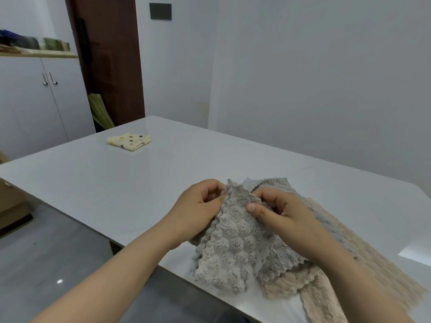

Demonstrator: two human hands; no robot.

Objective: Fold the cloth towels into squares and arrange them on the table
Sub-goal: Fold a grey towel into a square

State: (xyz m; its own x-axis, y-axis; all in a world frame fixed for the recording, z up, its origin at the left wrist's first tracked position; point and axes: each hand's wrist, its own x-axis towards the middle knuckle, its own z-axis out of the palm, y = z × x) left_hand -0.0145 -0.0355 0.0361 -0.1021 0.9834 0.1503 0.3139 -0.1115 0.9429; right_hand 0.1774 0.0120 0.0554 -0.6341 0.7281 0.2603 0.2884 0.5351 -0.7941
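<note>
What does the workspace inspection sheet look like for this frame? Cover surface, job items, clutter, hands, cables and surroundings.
Surface: glossy white table, with reflections on it.
Job's things: grey towel unfolded, top edge lifted, lower part on the table near the front edge; beige towel spread out beneath and to the right of it; yellow dotted towel folded, lying far left.
Clutter: nothing seen.
Grippers: left hand and right hand both pinch the grey towel's top edge.
Cables: nothing seen.
Surroundings: white cabinet and brown door behind the table; plain walls.
</note>
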